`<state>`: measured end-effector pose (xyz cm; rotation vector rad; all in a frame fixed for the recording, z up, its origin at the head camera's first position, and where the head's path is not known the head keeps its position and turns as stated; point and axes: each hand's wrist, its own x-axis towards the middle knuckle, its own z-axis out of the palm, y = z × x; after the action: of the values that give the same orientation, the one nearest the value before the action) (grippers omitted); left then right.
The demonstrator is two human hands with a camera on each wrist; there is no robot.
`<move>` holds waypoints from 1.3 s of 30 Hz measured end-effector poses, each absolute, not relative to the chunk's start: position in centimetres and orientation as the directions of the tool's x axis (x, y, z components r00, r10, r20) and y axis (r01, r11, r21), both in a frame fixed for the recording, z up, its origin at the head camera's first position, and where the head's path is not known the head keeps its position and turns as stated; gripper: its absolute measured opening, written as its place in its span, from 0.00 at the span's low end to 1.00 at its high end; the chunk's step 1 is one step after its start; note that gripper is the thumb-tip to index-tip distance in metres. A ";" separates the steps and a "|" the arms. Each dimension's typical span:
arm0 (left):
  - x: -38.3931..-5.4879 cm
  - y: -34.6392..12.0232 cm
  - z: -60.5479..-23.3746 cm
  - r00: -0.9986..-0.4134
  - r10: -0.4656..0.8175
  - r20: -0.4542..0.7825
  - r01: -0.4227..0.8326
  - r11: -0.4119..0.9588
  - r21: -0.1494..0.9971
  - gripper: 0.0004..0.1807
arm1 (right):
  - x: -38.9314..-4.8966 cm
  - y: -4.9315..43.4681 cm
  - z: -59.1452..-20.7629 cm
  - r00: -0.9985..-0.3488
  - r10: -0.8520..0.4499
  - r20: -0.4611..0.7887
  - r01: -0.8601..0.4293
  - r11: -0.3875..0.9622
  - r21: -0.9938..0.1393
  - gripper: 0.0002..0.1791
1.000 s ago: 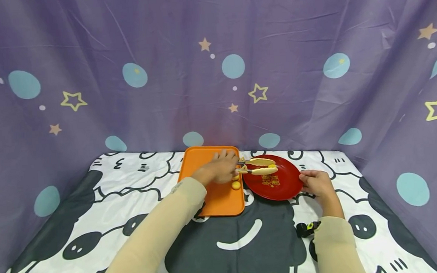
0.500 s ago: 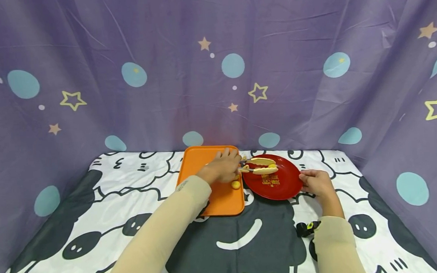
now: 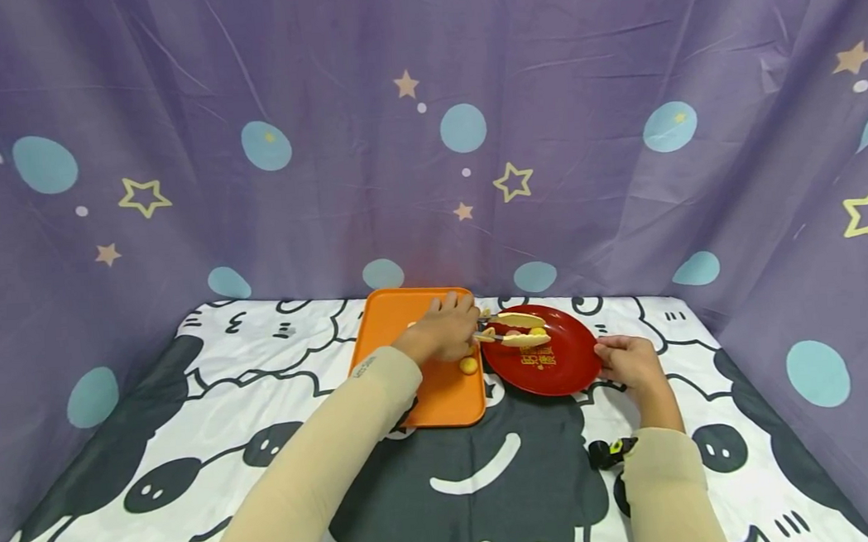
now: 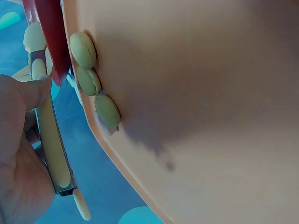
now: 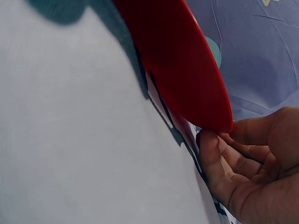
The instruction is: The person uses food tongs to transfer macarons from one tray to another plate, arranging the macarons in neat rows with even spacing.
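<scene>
My left hand (image 3: 445, 330) grips a pair of tongs (image 4: 53, 144) with cream-coloured tips above the right edge of the orange tray (image 3: 446, 407). The tong tips reach over the red plate (image 3: 570, 366), standing apart. Between them shows a yellow macaron (image 3: 538, 332), with something pinkish beside it; whether the tips touch either is unclear. My right hand (image 3: 629, 365) pinches the plate's right rim, thumb and fingers on it in the right wrist view. Along the tray's edge lie macarons (image 4: 83, 50) in a row, partly hidden by my left hand in the head view.
The tray and plate stand side by side at the far end of a cloth-covered table (image 3: 535, 455) with a cartoon print. Behind them hangs a purple curtain (image 3: 369, 192). A small black and yellow object (image 3: 611, 454) sits by my right sleeve.
My left hand has shifted slightly right over the tray. The tong tips have drawn back a little just now, and something pinkish shows between them. My right hand stays on the plate rim.
</scene>
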<state>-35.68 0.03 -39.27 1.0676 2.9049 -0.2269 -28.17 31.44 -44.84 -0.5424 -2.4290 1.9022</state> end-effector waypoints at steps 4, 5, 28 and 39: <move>-35.8 0.0 -39.3 -0.762 0.643 -0.079 0.648 0.752 -0.122 0.13 | -28.1 31.4 -44.8 -0.940 0.277 -0.201 0.261 0.202 -0.944 0.20; -35.8 0.0 -39.3 -0.761 0.644 -0.077 0.648 0.752 -0.123 0.13 | -28.1 31.4 -44.7 -0.941 0.276 -0.198 0.258 0.202 -0.945 0.20; -35.5 -2.6 -38.1 -0.765 0.643 -0.037 0.644 0.763 -0.058 0.29 | -27.6 31.4 -44.7 -0.952 0.256 -0.167 0.223 0.207 -0.953 0.20; -35.3 -6.3 -38.1 -0.779 0.627 -0.025 0.627 0.777 -0.050 0.27 | -27.8 31.2 -44.7 -0.952 0.257 -0.169 0.224 0.206 -0.953 0.19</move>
<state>-35.27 -6.28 -38.07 1.0430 2.9551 -0.0867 -27.75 31.21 -44.67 -0.4822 -2.4185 1.9032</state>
